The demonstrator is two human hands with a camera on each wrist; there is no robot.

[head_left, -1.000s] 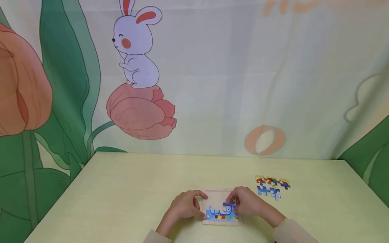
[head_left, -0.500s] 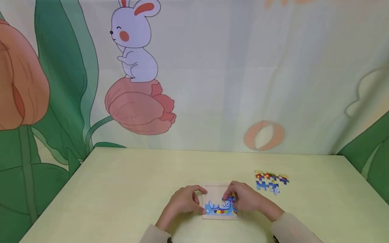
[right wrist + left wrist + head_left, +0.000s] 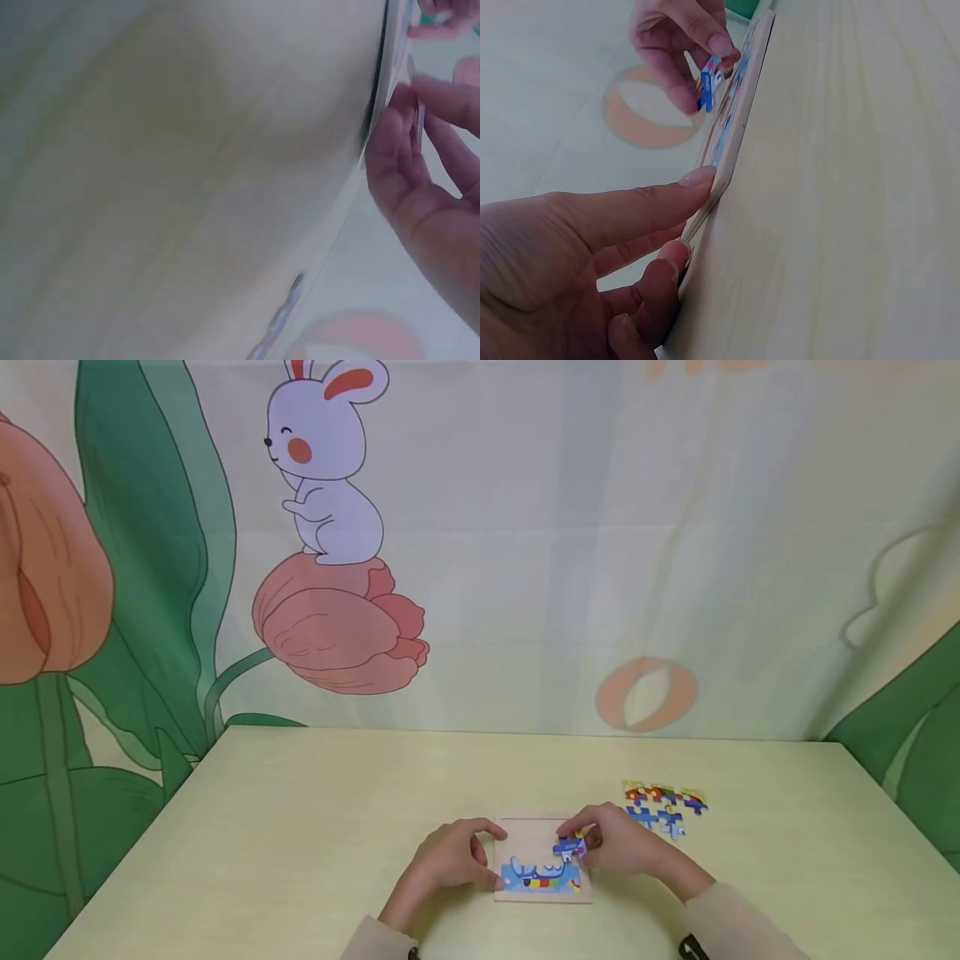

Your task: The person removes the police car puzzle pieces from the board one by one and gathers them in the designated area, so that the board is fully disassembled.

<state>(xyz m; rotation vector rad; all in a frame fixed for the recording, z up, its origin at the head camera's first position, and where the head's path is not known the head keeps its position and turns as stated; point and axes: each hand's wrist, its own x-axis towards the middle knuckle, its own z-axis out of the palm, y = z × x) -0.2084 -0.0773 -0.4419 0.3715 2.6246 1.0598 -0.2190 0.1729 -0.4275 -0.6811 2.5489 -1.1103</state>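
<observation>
A square wooden puzzle tray (image 3: 543, 897) lies on the table, its lower part filled with a blue picture with a coloured stripe. My left hand (image 3: 450, 853) grips the tray's left side, thumb near the lower corner and index finger near the upper one. In the left wrist view that thumb presses on the tray's edge while other fingers curl beside it. Over the tray's right side, my right hand (image 3: 626, 843) pinches a blue jigsaw piece (image 3: 570, 847) between thumb and fingers. The left wrist view shows this piece tilted, raised off the tray's surface.
Several loose jigsaw pieces (image 3: 663, 810), red, yellow and blue, lie in two rows beyond my right hand. The pale wooden table (image 3: 337, 802) ends at a curtain (image 3: 480, 568) printed with a rabbit and tulips.
My right hand has lifted the blue jigsaw piece away from the filled rows, tilting it. The left hand keeps its grip on the tray. The head view has shifted slightly.
</observation>
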